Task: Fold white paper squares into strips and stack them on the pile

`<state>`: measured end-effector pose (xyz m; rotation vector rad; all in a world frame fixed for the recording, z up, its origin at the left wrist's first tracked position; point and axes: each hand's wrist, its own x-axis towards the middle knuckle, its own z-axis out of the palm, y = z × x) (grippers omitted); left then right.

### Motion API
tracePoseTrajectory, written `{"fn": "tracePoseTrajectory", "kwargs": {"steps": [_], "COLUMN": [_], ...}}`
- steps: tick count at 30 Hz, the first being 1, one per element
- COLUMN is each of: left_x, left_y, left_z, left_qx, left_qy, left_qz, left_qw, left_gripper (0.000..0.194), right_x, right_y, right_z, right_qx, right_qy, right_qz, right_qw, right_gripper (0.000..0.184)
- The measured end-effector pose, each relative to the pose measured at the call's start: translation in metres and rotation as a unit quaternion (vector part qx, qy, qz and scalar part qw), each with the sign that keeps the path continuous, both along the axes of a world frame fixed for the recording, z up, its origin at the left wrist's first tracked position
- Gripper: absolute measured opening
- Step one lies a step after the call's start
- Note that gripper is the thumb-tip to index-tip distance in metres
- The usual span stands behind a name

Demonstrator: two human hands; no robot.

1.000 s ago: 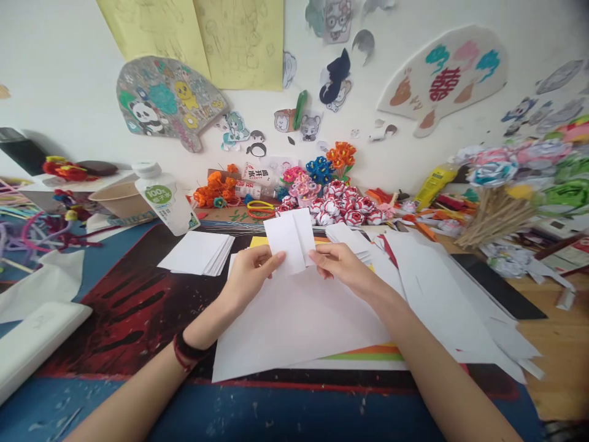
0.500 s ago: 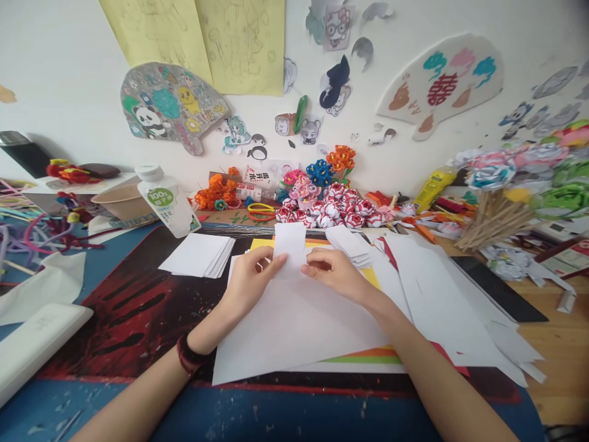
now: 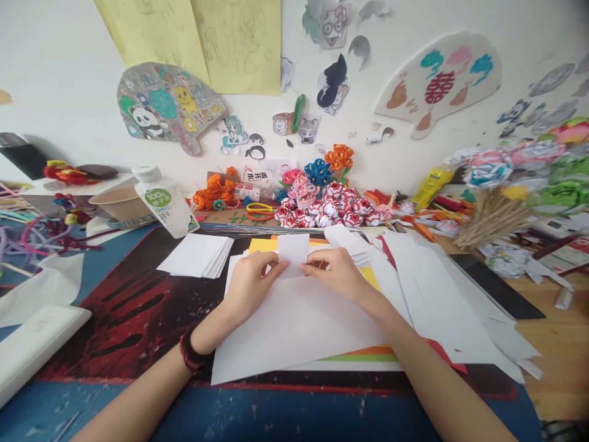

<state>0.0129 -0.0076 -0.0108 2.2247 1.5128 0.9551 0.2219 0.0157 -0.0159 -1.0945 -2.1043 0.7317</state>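
Note:
A small white piece of paper (image 3: pixel 293 250) is held upright between my two hands, above a large white sheet (image 3: pixel 299 319). My left hand (image 3: pixel 257 273) pinches its left edge between thumb and fingers. At the opposite edge, my right hand (image 3: pixel 338 270) pinches the same piece with thumb and curled fingers. Whether the piece is folded I cannot tell. Left of my hands lies a stack of white paper squares (image 3: pixel 196 255). Another stack of smaller white papers (image 3: pixel 346 242) sits just behind my right hand.
Loose white sheets (image 3: pixel 442 294) spread to the right beside a black flat panel (image 3: pixel 497 285). At the back stand red-and-white paper flowers (image 3: pixel 340 205) and a white bottle (image 3: pixel 165 202). A white case (image 3: pixel 41 344) lies at the left, a bundle of sticks (image 3: pixel 485 218) at the right.
The small paper has come down slightly and looks shorter above my fingers. My right fingers have closed in on its right edge.

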Motion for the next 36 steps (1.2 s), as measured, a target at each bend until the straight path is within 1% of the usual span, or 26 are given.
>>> {"fn": "tracePoseTrajectory", "kwargs": {"steps": [4,8,15,20,22,26,30,32,34,36], "left_x": [0.000,-0.002,-0.002,-0.001,-0.001,-0.002,-0.002,-0.003,-0.006,-0.010], "left_y": [0.002,0.004,0.005,0.003,0.002,0.001,0.000,0.001,0.003,0.006], "left_z": [-0.004,-0.008,-0.011,-0.006,-0.003,0.003,0.007,0.008,0.009,0.010], "left_qx": [-0.002,-0.003,-0.008,-0.006,-0.009,-0.027,-0.048,-0.048,-0.041,-0.034], "left_qy": [0.051,0.082,0.086,0.076,0.048,-0.046,-0.104,-0.124,-0.135,-0.137], "left_qz": [-0.006,-0.004,-0.001,-0.005,-0.001,0.005,-0.015,-0.018,-0.002,0.026], "left_qw": [0.999,0.997,0.996,0.997,0.999,0.999,0.993,0.991,0.990,0.990], "left_gripper": [0.030,0.028,0.027,0.029,0.031,0.033,0.031,0.026,0.023,0.023], "right_x": [0.001,0.001,0.001,0.002,0.002,-0.001,-0.001,0.007,0.022,0.045], "right_y": [0.002,0.001,0.000,0.002,0.002,0.001,-0.001,0.002,0.009,0.018], "right_z": [-0.004,-0.005,-0.004,-0.006,-0.005,0.000,0.006,0.010,0.014,0.016], "right_qx": [0.000,-0.002,0.000,-0.002,0.001,-0.002,-0.042,-0.057,-0.048,-0.043], "right_qy": [-0.046,-0.070,-0.071,-0.071,-0.043,0.050,0.140,0.185,0.230,0.271], "right_qz": [-0.010,-0.008,0.001,-0.004,-0.009,-0.030,-0.048,-0.068,-0.130,-0.214], "right_qw": [0.999,0.998,0.997,0.997,0.999,0.998,0.988,0.979,0.963,0.938], "right_gripper": [0.025,0.026,0.026,0.025,0.022,0.017,0.018,0.021,0.026,0.031]}}
